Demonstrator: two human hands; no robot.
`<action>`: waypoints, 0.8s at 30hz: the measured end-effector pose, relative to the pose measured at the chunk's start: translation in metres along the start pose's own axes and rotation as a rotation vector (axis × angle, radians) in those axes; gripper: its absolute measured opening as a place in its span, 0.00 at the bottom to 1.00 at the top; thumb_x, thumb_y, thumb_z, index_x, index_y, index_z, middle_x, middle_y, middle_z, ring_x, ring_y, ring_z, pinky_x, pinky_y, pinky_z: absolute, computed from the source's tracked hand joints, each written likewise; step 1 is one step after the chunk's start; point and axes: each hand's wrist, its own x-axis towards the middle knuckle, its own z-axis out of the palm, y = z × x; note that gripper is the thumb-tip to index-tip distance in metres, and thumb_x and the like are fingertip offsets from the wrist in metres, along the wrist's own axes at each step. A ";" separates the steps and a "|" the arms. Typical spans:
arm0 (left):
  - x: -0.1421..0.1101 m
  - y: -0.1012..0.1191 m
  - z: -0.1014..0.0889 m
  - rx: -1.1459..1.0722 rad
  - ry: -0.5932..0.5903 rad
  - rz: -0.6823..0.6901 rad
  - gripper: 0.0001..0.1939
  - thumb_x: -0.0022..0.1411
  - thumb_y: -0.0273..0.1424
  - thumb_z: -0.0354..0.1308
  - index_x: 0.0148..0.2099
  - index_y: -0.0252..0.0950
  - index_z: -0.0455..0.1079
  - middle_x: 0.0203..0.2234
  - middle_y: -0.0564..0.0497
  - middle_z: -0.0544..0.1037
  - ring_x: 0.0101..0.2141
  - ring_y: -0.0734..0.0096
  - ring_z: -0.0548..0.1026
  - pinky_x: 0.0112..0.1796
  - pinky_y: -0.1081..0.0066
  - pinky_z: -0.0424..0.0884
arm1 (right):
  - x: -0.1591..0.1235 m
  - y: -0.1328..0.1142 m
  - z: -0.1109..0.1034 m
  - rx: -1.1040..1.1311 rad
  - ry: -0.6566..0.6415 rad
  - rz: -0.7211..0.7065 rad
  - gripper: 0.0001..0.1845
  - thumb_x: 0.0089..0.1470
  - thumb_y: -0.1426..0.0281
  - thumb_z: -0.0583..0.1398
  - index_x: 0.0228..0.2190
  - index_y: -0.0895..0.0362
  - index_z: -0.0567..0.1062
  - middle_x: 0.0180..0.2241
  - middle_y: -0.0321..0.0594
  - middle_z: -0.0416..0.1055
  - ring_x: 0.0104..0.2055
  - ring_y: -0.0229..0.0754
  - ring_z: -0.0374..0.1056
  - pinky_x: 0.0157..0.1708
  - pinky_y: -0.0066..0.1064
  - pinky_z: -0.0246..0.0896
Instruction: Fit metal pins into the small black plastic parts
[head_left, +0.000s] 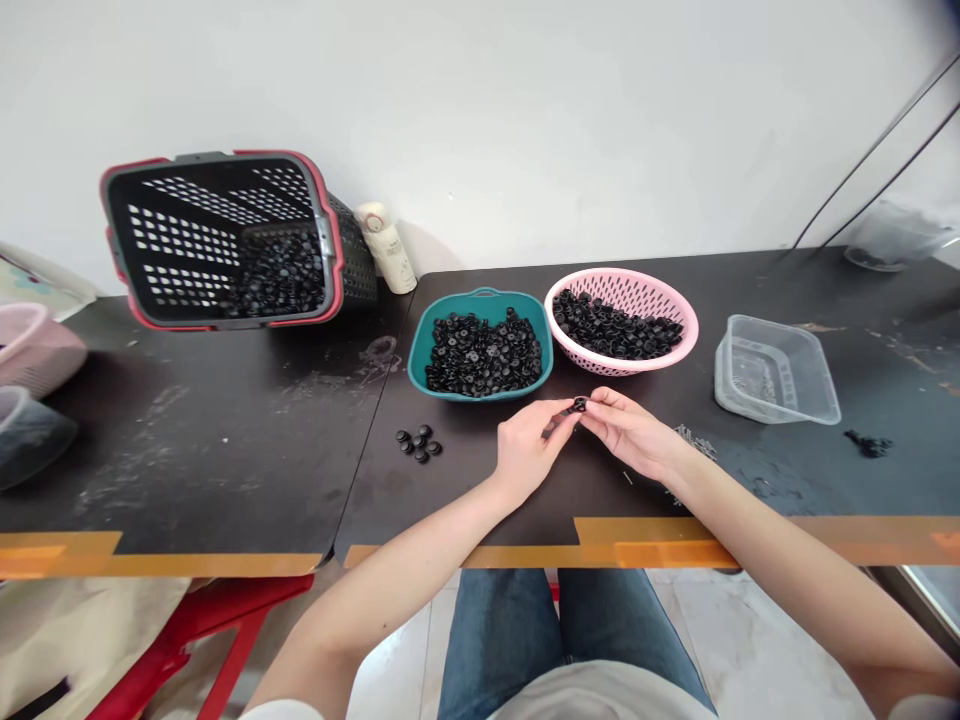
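Observation:
Between my two hands, just in front of the bowls, is a small round black plastic part (579, 404). My left hand (527, 445) pinches it from the left side. The fingertips of my right hand (626, 430) close on it from the right. Behind my left hand stands a teal basin (415, 350) filled with small black parts. A pink perforated basket (679, 290) beside it holds more black parts. On the table left of my left hand lies a small group of round black pieces (421, 443). Small metal pins (696, 443) lie partly hidden behind my right forearm.
A dark crate with a red rim (335, 270) lies tipped on its side, black parts inside. Next to it leans a white bottle (387, 250). A clear plastic container (817, 385) and a black clump (868, 443) are on the right. Orange tape (487, 556) lines the table's front edge.

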 end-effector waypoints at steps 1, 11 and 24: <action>0.000 0.000 0.000 0.012 0.002 0.008 0.12 0.63 0.33 0.56 0.48 0.38 0.72 0.38 0.49 0.79 0.34 0.72 0.77 0.36 0.72 0.77 | 0.000 0.000 0.001 0.007 0.002 -0.002 0.10 0.43 0.72 0.70 0.28 0.52 0.74 0.33 0.30 0.75 0.40 0.35 0.73 0.50 0.28 0.67; -0.001 -0.003 -0.001 0.110 0.022 0.058 0.11 0.62 0.32 0.57 0.47 0.37 0.72 0.39 0.49 0.79 0.36 0.70 0.78 0.38 0.70 0.77 | -0.001 0.001 0.004 -0.038 0.005 -0.059 0.13 0.40 0.71 0.71 0.27 0.53 0.73 0.35 0.31 0.76 0.40 0.35 0.72 0.49 0.29 0.65; -0.002 -0.002 -0.001 0.118 0.060 0.087 0.10 0.61 0.31 0.58 0.46 0.39 0.72 0.40 0.50 0.80 0.39 0.68 0.78 0.41 0.67 0.77 | -0.005 0.001 0.006 -0.112 0.013 -0.120 0.14 0.38 0.72 0.72 0.28 0.51 0.74 0.37 0.33 0.76 0.42 0.39 0.71 0.48 0.34 0.65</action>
